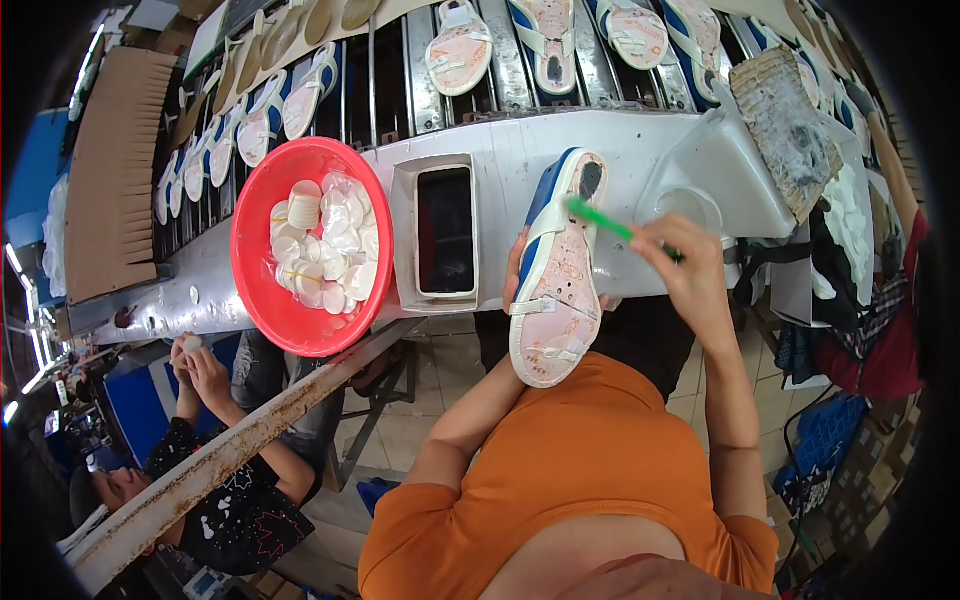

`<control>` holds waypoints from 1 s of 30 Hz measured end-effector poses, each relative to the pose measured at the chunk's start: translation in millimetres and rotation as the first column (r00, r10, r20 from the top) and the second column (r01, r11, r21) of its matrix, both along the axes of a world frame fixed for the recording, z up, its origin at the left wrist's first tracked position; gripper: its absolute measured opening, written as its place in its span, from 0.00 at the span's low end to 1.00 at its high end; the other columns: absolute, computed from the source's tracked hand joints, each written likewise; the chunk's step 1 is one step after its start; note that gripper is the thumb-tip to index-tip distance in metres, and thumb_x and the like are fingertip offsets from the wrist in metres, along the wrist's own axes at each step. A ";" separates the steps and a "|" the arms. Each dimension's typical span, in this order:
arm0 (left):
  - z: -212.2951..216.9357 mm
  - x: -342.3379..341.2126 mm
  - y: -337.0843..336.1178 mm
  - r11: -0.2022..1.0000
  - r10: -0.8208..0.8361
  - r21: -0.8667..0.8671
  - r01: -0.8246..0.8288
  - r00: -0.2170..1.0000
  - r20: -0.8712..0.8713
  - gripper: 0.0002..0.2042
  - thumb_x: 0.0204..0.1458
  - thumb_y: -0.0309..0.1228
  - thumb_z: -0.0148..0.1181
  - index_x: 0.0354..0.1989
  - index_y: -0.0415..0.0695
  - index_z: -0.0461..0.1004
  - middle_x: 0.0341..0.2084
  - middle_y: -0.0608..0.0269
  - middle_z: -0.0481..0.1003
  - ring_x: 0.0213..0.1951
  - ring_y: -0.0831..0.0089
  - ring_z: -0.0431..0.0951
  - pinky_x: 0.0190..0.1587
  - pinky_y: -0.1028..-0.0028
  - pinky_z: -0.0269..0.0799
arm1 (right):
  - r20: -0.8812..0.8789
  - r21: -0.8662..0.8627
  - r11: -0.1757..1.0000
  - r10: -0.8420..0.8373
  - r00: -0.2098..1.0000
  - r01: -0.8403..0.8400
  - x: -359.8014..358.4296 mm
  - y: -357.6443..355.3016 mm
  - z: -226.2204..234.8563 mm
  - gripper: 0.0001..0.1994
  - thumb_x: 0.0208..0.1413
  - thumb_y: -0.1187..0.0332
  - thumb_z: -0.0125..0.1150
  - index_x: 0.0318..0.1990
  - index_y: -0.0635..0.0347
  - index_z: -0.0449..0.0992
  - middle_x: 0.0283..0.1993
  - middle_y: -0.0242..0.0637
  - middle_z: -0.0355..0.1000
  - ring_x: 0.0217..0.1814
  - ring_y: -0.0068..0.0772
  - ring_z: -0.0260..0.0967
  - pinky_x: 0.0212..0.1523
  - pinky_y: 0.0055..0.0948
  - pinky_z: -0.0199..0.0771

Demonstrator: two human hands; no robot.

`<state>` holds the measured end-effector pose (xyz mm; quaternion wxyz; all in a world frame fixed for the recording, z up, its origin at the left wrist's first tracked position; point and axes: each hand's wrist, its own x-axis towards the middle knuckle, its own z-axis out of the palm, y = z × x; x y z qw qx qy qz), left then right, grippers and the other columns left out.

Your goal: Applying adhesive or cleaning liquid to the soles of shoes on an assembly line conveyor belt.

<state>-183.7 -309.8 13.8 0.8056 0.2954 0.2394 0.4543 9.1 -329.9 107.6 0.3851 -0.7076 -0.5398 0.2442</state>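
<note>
My left hand [517,272] grips a blue and white sandal [555,285] from behind, its pale pink footbed facing me and its heel pointing down toward my orange shirt. My right hand [683,265] holds a green-handled brush [610,224], whose tip reaches the dark patch at the sandal's toe end. Both hands work in front of the grey metal edge of a conveyor [520,150].
A red bowl [262,300] with small white round pads sits on the conveyor's edge at left, beside a recessed dark tray [445,232]. More sandals [460,45] lie on the belt. A white tub [720,165] stands right. Another person [215,470] sits lower left.
</note>
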 end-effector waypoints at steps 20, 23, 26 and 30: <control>11.5 4.4 12.8 0.846 0.194 -0.498 0.191 0.759 0.621 0.52 0.40 0.26 0.74 0.70 0.49 0.40 0.65 0.51 0.50 0.65 0.57 0.57 0.64 0.57 0.64 | -0.154 -0.075 0.993 0.074 0.985 -0.086 -12.0 -13.4 17.3 0.06 0.50 0.75 0.66 0.35 0.65 0.81 0.30 0.37 0.75 0.27 0.28 0.70 0.28 0.26 0.65; -5.5 19.4 5.9 0.928 0.293 0.288 -0.237 0.940 -0.173 0.45 0.48 0.43 0.65 0.69 0.45 0.43 0.65 0.52 0.50 0.66 0.61 0.55 0.64 0.60 0.62 | -0.105 0.082 0.989 0.128 0.986 -0.120 -25.2 -20.7 25.8 0.07 0.49 0.79 0.66 0.37 0.65 0.80 0.30 0.37 0.74 0.29 0.28 0.72 0.27 0.23 0.68; -3.6 16.8 9.8 0.768 0.428 0.592 -0.245 0.884 -0.189 0.46 0.43 0.27 0.70 0.68 0.45 0.45 0.64 0.52 0.53 0.64 0.61 0.60 0.63 0.62 0.65 | 0.041 0.087 0.986 0.138 0.990 -0.141 -32.4 -25.2 37.3 0.08 0.47 0.77 0.67 0.37 0.64 0.80 0.31 0.36 0.74 0.29 0.30 0.72 0.26 0.24 0.69; 5.4 22.7 13.9 0.702 0.419 0.670 -0.241 0.901 -0.114 0.48 0.40 0.22 0.72 0.69 0.49 0.45 0.63 0.53 0.53 0.63 0.61 0.60 0.62 0.62 0.66 | 0.324 0.165 0.937 0.244 0.914 -0.309 -43.8 -33.5 50.6 0.09 0.45 0.77 0.69 0.36 0.64 0.79 0.31 0.36 0.73 0.26 0.34 0.70 0.25 0.28 0.70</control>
